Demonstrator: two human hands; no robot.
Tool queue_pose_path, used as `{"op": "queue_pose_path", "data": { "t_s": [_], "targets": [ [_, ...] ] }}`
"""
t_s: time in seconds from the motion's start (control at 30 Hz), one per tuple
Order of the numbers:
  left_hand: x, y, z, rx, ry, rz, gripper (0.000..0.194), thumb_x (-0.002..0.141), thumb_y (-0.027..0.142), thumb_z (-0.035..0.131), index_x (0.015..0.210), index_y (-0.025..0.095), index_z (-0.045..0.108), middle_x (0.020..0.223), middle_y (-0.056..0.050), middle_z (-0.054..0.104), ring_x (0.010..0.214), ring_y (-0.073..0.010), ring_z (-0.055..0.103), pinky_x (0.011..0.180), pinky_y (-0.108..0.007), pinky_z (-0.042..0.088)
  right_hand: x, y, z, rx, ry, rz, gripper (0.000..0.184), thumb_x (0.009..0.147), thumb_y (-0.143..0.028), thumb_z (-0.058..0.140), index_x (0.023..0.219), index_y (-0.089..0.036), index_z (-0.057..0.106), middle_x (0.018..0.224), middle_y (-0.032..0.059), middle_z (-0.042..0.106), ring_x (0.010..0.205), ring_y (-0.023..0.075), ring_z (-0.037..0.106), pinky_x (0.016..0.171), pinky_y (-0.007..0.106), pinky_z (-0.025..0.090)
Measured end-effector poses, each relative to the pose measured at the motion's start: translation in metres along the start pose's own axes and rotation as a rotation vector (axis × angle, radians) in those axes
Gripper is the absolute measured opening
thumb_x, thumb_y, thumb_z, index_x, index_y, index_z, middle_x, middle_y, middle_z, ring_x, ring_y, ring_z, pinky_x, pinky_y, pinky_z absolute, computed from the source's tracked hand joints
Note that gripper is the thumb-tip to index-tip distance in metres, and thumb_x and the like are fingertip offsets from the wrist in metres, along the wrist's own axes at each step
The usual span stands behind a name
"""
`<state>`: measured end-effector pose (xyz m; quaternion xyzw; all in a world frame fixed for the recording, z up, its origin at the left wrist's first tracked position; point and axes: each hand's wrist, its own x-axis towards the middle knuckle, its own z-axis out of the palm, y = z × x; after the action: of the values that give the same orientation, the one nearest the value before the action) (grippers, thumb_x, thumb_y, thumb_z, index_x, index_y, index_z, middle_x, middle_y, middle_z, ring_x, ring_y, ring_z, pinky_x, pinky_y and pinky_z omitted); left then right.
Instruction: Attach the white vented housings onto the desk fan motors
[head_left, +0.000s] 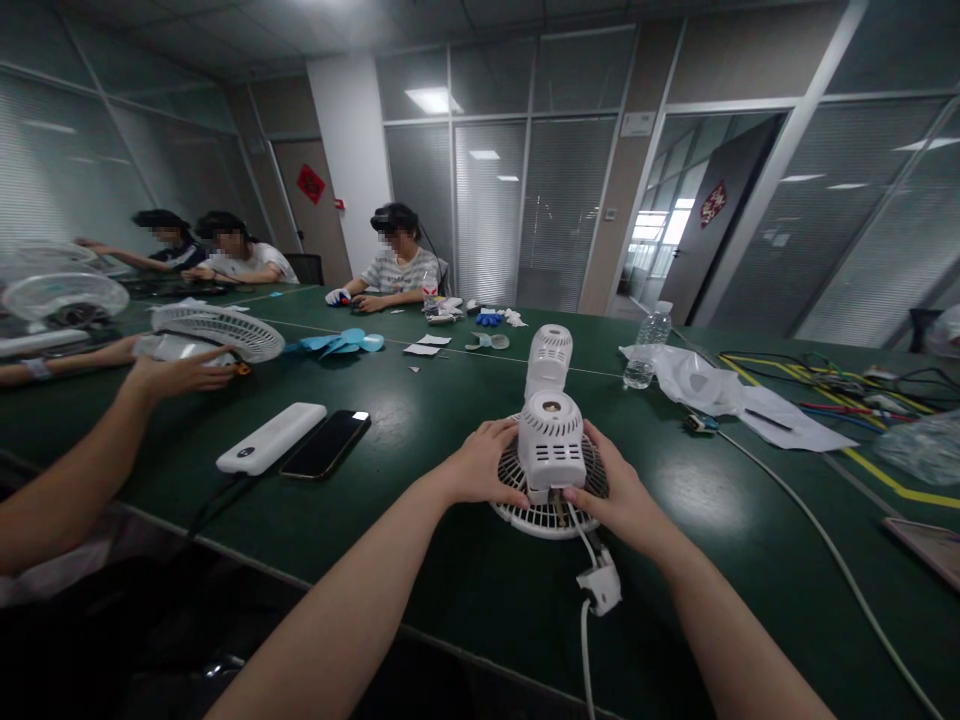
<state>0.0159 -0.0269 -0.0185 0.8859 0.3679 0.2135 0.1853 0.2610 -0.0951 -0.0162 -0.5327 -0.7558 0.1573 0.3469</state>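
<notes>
A small white electric fan point(553, 455) lies grille down on the green table, with its vented motor housing facing up. My left hand point(491, 465) grips it from the left, thumb at the front edge of the housing. From the right, my right hand point(611, 490) holds it, its thumb near the slot where the cable comes out. The grille point(517, 515) shows beneath both hands. A white plug point(600, 585) on the cable hangs toward me. Directly behind stands another white vented part point(550, 355); whether it joins the housing is unclear.
To the left lie a white power bank point(271, 438) and a black phone point(327, 445). A co-worker's hands hold a fan grille point(225, 333) beyond. Blue fan blades point(341, 343), a water bottle point(649, 345), plastic wrap point(694, 380) and cables point(847, 385) lie around. Several people sit across.
</notes>
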Motion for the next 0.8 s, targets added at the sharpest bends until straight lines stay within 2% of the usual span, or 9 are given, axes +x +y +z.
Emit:
{"op": "queue_pose_path", "data": {
  "t_s": [0.07,0.2,0.37,0.47,0.53,0.6,0.67,0.73,0.8],
  "targets": [
    [0.0,-0.003,-0.003,0.004,-0.016,0.009,0.107,0.05,0.064,0.077,0.14,0.023,0.036,0.147,-0.012,0.035,0.134,-0.0364,0.03,0.109,-0.053,0.028,-0.002,-0.008,-0.001,-0.009,0.067,0.026,0.086,0.073,-0.05,0.066,0.143,-0.025,0.022,0.143,0.0133,0.039,0.13,0.0342,0.04,0.105,0.055,0.034],
    [-0.002,-0.003,-0.01,0.011,-0.004,-0.009,0.085,0.058,0.06,0.075,0.131,0.025,0.05,0.138,-0.01,0.045,0.125,-0.0338,0.043,0.107,-0.05,0.033,-0.006,-0.02,0.002,-0.05,0.144,0.118,0.08,0.072,-0.053,0.066,0.137,-0.026,0.029,0.131,0.0131,0.048,0.114,0.0344,0.053,0.091,0.051,0.047],
    [-0.001,0.001,-0.017,-0.061,0.02,-0.067,0.054,0.07,0.053,0.07,0.116,0.024,0.063,0.117,-0.007,0.057,0.1,-0.0241,0.059,0.087,-0.038,0.048,-0.009,-0.022,0.011,-0.155,0.156,0.202,0.081,0.064,-0.056,0.07,0.13,-0.023,0.035,0.122,0.0165,0.054,0.105,0.0387,0.058,0.082,0.053,0.049],
    [0.0,0.0,-0.017,-0.047,0.039,-0.068,0.035,0.074,0.05,0.067,0.095,0.023,0.07,0.1,-0.004,0.062,0.086,-0.019,0.06,0.077,-0.034,0.049,-0.007,-0.023,0.009,-0.153,0.143,0.218,0.075,0.064,-0.049,0.071,0.126,-0.022,0.04,0.119,0.016,0.057,0.101,0.0368,0.061,0.079,0.05,0.051],
    [0.001,0.0,-0.016,-0.01,0.054,-0.056,0.029,0.076,0.049,0.066,0.083,0.021,0.07,0.088,-0.003,0.064,0.079,-0.0172,0.059,0.074,-0.033,0.048,-0.005,-0.025,0.004,-0.129,0.108,0.234,0.068,0.066,-0.044,0.068,0.125,-0.022,0.042,0.115,0.0134,0.06,0.101,0.0341,0.062,0.08,0.047,0.051],
    [0.001,0.001,-0.014,0.013,0.096,-0.057,0.029,0.075,0.048,0.067,0.082,0.019,0.067,0.086,-0.002,0.064,0.079,-0.0179,0.059,0.074,-0.034,0.048,-0.002,-0.025,-0.003,-0.1,0.066,0.242,0.065,0.068,-0.04,0.066,0.126,-0.022,0.042,0.112,0.0109,0.063,0.102,0.0324,0.062,0.081,0.046,0.051],
    [0.001,0.002,-0.012,-0.016,0.161,-0.075,0.037,0.071,0.047,0.071,0.095,0.02,0.063,0.097,-0.004,0.064,0.088,-0.0208,0.06,0.078,-0.037,0.048,0.0,-0.024,-0.009,-0.063,0.031,0.229,0.066,0.068,-0.037,0.066,0.128,-0.024,0.042,0.115,0.0099,0.063,0.104,0.0319,0.061,0.084,0.046,0.05],
    [0.001,0.004,-0.009,-0.085,0.201,-0.083,0.057,0.066,0.045,0.076,0.114,0.023,0.055,0.116,-0.007,0.061,0.103,-0.0251,0.057,0.086,-0.042,0.048,0.002,-0.021,-0.013,-0.016,0.002,0.198,0.069,0.068,-0.034,0.067,0.131,-0.025,0.04,0.122,0.0092,0.06,0.11,0.0318,0.059,0.088,0.047,0.048],
    [0.002,0.007,-0.007,-0.153,0.186,-0.073,0.079,0.064,0.043,0.077,0.133,0.026,0.041,0.13,-0.009,0.053,0.118,-0.0289,0.051,0.095,-0.048,0.043,0.003,-0.017,-0.015,0.025,-0.02,0.18,0.072,0.068,-0.032,0.067,0.133,-0.027,0.037,0.128,0.0087,0.056,0.115,0.0314,0.056,0.092,0.047,0.046]
  ]
}}
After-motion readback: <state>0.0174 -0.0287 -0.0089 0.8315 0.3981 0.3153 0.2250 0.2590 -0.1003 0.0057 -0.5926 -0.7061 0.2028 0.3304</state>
